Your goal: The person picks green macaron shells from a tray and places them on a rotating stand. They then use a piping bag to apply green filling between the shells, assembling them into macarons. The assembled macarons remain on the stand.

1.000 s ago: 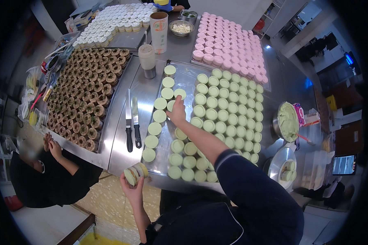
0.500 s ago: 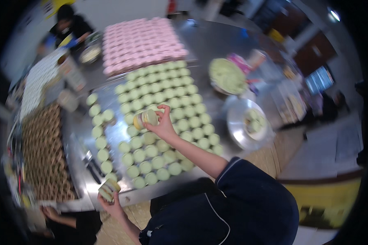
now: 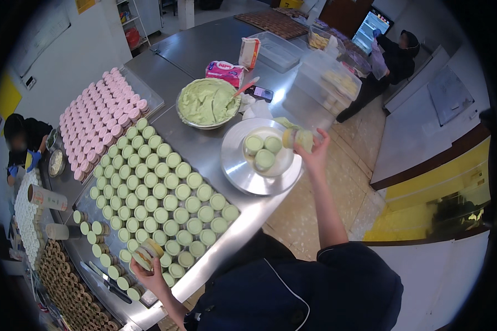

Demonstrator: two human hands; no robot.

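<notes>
My left hand (image 3: 153, 277) is closed round a tilted clear dessert cup (image 3: 148, 254) with layers inside and a pale green top, held over the near edge of the green-topped rows. At the right, my right hand (image 3: 316, 154) grips a second dessert cup (image 3: 294, 139), tipped sideways by the rim of a round metal turntable (image 3: 234, 160). Three green-topped cups (image 3: 264, 160) stand together on the turntable's middle. Many more green-topped cups (image 3: 160, 215) fill a tray in close rows, and a loose line of them (image 3: 98, 250) runs along its left side.
A bowl of green cream (image 3: 210, 102) sits behind the turntable, near a phone (image 3: 261, 92) and clear plastic bins (image 3: 328, 80). Pink-topped cups (image 3: 99, 121) stand at the far left. Knives (image 3: 116, 289) lie near the left edge. Two people work farther off.
The view has swung to the right. My right hand has carried its dessert cup from above the green rows to the turntable. My left hand keeps its cup.
</notes>
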